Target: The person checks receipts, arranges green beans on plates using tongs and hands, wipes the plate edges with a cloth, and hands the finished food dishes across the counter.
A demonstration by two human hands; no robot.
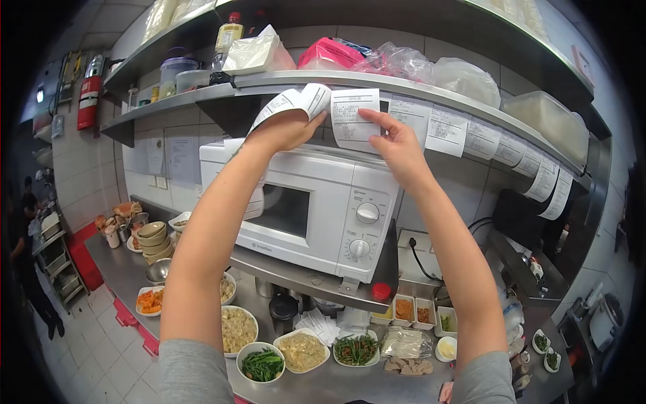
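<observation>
Both hands are raised to the front edge of a steel shelf (pixel 269 82), above a white microwave (pixel 296 209). My left hand (pixel 286 131) is closed on curling printed receipts (pixel 286 108), their lower ends bending over the wrist. Just right of it, my right hand (pixel 397 138) pinches the right side of another receipt (pixel 350 131) between thumb and index finger. More receipts (pixel 447 130) hang in a row along the shelf edge to the right.
Bowls of food, including greens (pixel 262 363) and a noodle-like dish (pixel 303 351), stand on the lower steel counter (pixel 404 387). Plastic bags (pixel 397 64) and containers fill the shelf. A fire extinguisher (pixel 88 101) hangs at left, above a person (pixel 33 269) in dark clothes.
</observation>
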